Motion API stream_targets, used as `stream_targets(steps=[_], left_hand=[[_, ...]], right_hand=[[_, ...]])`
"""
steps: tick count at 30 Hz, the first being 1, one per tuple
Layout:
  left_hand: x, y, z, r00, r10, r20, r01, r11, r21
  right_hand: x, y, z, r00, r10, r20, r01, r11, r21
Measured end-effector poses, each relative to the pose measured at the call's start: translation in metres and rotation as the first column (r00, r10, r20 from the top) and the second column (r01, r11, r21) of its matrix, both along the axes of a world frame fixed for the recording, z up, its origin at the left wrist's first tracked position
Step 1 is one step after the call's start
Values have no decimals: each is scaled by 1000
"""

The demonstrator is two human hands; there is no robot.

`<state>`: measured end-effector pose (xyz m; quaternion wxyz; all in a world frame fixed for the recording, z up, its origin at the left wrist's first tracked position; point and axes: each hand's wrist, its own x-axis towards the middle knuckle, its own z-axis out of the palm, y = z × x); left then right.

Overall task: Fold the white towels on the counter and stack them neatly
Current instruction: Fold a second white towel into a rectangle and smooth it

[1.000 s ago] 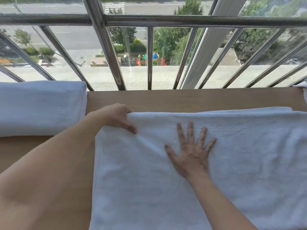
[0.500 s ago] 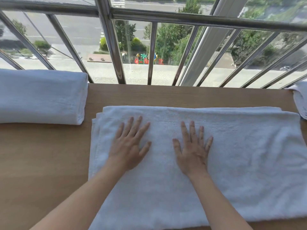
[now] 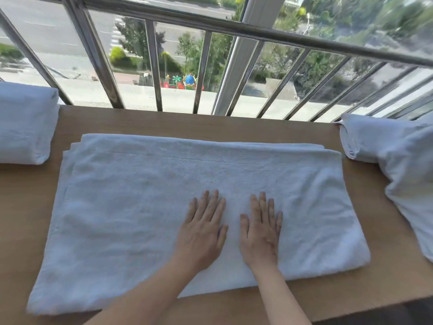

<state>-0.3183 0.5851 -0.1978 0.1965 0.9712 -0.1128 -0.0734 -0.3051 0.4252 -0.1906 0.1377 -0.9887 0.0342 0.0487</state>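
3 white bundles share the counter. At the left edge a folded towel sits, likely the stack's base. Mid-frame the working towel lies flat under the left hand and right hand, both palms down, fingers straight, gripping nothing, probably smoothing creases. Far right lies a rumpled heap.

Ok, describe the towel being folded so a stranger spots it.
On the wooden counter below the window bars, look at the middle towel. Unlike the folded towel at left and the rumpled pile at right, it lies wide and flat under the left hand and right hand.
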Motion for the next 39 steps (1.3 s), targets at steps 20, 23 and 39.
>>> stream_targets(steps=[20, 23, 39], left_hand=[[96, -117, -13, 990, 132, 41, -138, 971, 194], [95, -117, -14, 990, 131, 58, -140, 966, 215], [97, -118, -10, 984, 146, 100, -164, 963, 212]], right_hand=[[101, -156, -18, 975, 214, -64, -219, 973, -77], [133, -184, -19, 981, 177, -79, -186, 976, -115], [156, -123, -12, 916, 400, -11, -401, 916, -6]])
